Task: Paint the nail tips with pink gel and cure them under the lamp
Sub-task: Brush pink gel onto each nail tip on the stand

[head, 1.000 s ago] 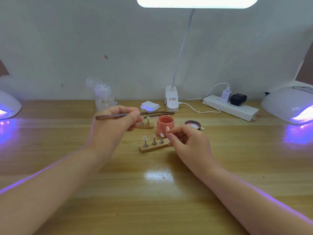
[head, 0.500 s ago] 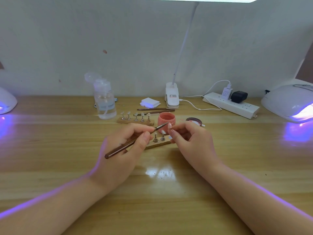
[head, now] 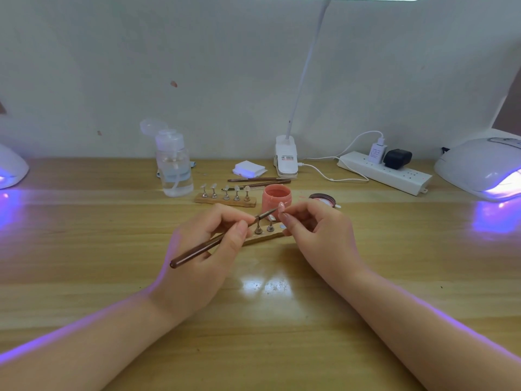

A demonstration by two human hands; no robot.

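The left hand pinches the brush, its tip at the nail tip pinched in the right hand, in front of the pink jar. Short, light strokes should spread the gel evenly; steadying both wrists on the table would help.

Hands: 2, left hand, right hand
Brushes: 3, one held, two lying at back
Wooden nail-tip stands: 2, far stand with 5 tips, near stand partly hidden, 2 pegs visible
Nail tip pinched in fingers: 1
Pink gel jar: 1
Jar lid: 1
Curing lamps: 2
Pump bottle: 1
Pad stack: 1
Clip desk lamp: 1
Power strip: 1, 2 plugs
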